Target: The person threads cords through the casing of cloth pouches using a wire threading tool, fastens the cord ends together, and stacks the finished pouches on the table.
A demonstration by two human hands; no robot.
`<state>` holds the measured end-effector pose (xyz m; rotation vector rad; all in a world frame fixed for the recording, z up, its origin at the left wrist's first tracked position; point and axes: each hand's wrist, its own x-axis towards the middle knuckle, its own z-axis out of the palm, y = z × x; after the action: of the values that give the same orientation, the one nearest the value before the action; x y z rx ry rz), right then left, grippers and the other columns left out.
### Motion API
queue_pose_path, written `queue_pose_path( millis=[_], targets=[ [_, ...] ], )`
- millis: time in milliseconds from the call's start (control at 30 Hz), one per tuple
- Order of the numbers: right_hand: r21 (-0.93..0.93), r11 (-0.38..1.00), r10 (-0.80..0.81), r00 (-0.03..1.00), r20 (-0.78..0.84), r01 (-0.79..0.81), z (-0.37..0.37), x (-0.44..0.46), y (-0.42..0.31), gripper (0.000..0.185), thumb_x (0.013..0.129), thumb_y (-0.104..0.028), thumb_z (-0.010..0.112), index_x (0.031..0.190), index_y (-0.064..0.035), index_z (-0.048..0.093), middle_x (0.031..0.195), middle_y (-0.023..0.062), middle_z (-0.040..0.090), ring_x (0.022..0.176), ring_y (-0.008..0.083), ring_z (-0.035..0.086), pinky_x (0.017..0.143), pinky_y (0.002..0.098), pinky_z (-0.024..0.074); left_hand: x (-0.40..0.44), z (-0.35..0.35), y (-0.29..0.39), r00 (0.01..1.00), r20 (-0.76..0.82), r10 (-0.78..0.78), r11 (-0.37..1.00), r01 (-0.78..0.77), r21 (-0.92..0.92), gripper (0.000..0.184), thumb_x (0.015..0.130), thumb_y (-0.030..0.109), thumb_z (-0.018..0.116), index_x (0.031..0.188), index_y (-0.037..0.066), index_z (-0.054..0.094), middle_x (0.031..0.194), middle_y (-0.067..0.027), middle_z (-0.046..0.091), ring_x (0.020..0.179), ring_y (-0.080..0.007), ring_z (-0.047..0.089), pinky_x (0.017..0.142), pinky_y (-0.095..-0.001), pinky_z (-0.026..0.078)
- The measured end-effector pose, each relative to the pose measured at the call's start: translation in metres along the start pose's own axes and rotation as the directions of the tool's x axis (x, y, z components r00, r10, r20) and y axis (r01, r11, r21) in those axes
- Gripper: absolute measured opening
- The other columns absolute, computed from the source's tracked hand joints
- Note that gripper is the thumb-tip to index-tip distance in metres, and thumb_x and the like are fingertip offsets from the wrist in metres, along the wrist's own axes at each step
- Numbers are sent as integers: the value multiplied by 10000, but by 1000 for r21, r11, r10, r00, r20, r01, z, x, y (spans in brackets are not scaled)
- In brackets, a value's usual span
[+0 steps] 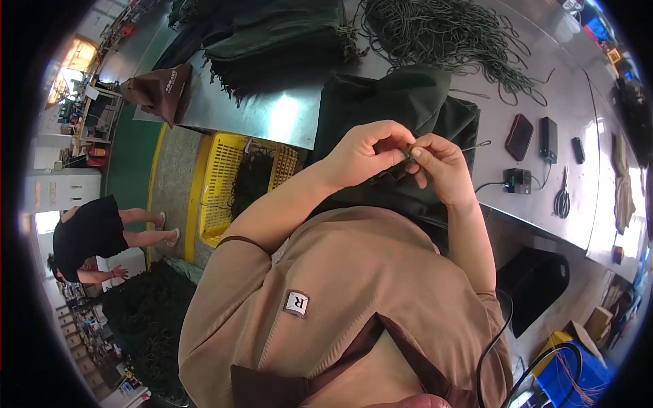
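Above and right of centre, my left hand [364,155] and right hand [440,163] together pinched a small dark piece [408,155], steadiness seeming essential.

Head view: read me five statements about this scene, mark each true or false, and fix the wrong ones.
1. The left hand and right hand meet at a small dark item. True; it is too small to identify.
2. The right hand is holding the scissors. False: the scissors lie on the metal table.
3. The tangled green cords lie on the table, beyond the hands. True.
4. The yellow crate is on the wearer's right. False: the yellow crate is on the left.
5. Another person, in black, appears at the left of the picture. True.
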<state>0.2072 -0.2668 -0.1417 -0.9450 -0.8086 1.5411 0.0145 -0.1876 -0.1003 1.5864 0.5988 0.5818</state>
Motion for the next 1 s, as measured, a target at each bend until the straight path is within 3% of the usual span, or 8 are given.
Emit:
queue_pose_path(
  millis=[100,333,433,533,600,733,800,1000],
  targets=[
    [74,987,137,988,67,-141,-9,1,-3,81,972,-81,645,1009,-8,645,840,58,675,708,118,674,484,203,475,10,-7,-8,965,145,219,965,-237,116,195,840,-88,682,990,36,696,947,-26,645,848,-141,636,746,-259,509],
    [230,957,176,984,24,-177,-2,1,-1,105,956,-67,660,1035,-15,613,869,75,676,755,161,700,513,212,502,7,4,-25,964,-1,267,945,-261,197,177,840,-89,682,968,32,696,948,-40,636,856,-144,632,730,-270,512],
    [250,968,48,998,-49,-34,4,-1,3,96,959,-50,647,1037,-12,604,872,76,673,750,161,692,527,221,505,2,7,-27,983,-44,178,973,-169,156,143,839,-63,682,951,27,686,945,-44,636,836,-141,626,708,-270,504],
    [44,999,5,991,-131,1,8,-6,1,106,957,-37,646,1049,2,611,885,77,674,734,143,671,568,234,521,2,6,-23,998,-32,55,989,-50,142,103,830,-8,696,927,20,678,909,-46,636,796,-138,620,678,-265,494],
    [-297,954,-12,983,-184,-44,20,-12,-9,103,944,2,641,1045,15,624,892,73,670,708,122,640,618,243,536,7,4,-22,998,-62,-16,928,37,370,111,821,45,705,924,14,681,864,-41,630,743,-138,609,657,-257,485],
    [-193,981,-4,991,-137,-23,7,-13,-3,91,913,47,648,1002,33,638,835,54,657,643,95,604,634,236,529,10,4,-9,998,-5,-66,933,64,354,127,817,77,719,913,2,683,801,-27,628,715,-107,587,641,-250,475],
    [-197,980,15,990,-140,-43,9,-15,-4,85,910,41,652,993,32,637,825,51,656,632,88,597,633,232,527,13,-1,-6,930,107,-352,930,334,151,121,823,81,710,902,-7,686,784,-7,636,728,-70,569,652,-233,463],
    [-339,936,58,993,-102,-89,15,-20,-21,70,902,31,645,970,23,631,805,36,641,619,65,572,642,224,533,11,-4,-21,866,274,-418,858,476,-192,102,812,51,713,896,-3,695,804,8,652,743,-54,562,711,-207,449]
  ],
)
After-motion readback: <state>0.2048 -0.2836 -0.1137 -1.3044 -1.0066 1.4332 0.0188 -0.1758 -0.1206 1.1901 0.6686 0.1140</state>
